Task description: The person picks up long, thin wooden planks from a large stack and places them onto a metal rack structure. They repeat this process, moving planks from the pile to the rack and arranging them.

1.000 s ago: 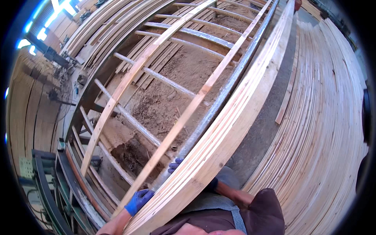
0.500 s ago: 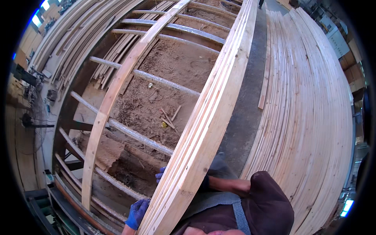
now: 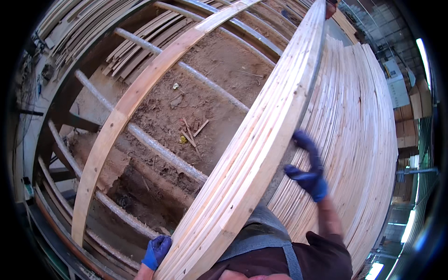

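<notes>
A long stack of several pale wooden boards (image 3: pixel 242 158) runs from beside my body to the far end of the view, tilted on edge. My left hand (image 3: pixel 157 249), in a blue-purple glove, is closed at the near left edge of the stack. My right hand (image 3: pixel 309 170), gloved alike, is in the air just right of the boards, its thumb and fingers spread in a curve, holding nothing. Metal rollers (image 3: pixel 163 156) of a frame reach under the stack from the left. A single long board (image 3: pixel 112 123) lies across these rollers.
A wide layer of long boards (image 3: pixel 345 126) lies to the right. Between the rollers, dirt ground (image 3: pixel 158 98) shows wood scraps (image 3: pixel 190 134). More strips (image 3: pixel 144 42) are piled beyond the frame's dark side beam (image 3: pixel 63 91). Something dark red (image 3: pixel 331 7) shows at the stack's far end.
My right hand has come out from behind the stack and swung to its right side, opening. The left stays at the near edge. The view has turned somewhat.
</notes>
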The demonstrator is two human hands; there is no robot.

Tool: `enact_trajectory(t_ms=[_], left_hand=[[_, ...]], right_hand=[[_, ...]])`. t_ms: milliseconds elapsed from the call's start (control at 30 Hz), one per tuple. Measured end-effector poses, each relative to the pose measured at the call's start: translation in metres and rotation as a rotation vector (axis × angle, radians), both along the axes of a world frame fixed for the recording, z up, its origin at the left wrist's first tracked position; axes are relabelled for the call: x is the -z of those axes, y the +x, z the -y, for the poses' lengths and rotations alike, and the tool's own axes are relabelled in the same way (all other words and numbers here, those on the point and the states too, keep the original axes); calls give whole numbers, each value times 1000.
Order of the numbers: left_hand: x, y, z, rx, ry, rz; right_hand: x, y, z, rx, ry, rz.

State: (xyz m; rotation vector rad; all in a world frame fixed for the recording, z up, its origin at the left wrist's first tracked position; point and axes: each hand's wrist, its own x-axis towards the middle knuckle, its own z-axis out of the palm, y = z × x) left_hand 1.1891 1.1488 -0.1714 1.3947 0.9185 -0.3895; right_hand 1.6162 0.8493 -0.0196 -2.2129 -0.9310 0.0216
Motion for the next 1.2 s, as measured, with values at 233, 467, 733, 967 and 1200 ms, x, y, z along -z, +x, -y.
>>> enact_trajectory(t_ms=[233,467,733,967,1200], left_hand=[[-24,7,-14,308,136,-6],[-57,23,-10,807,548,11],[-193,25,55,173,1015,423],[-192,11,172,-316,288,401],[-14,61,210,-928,588,361]], right_hand=[[-65,-1,-149,-1072,-831,371],[-35,4,-111,-1135,-761,363],[-26,8,-95,-1158,-627,478],[1,14,-71,-1003,-509,461],[-11,4,-71,-1156,-277,529]])
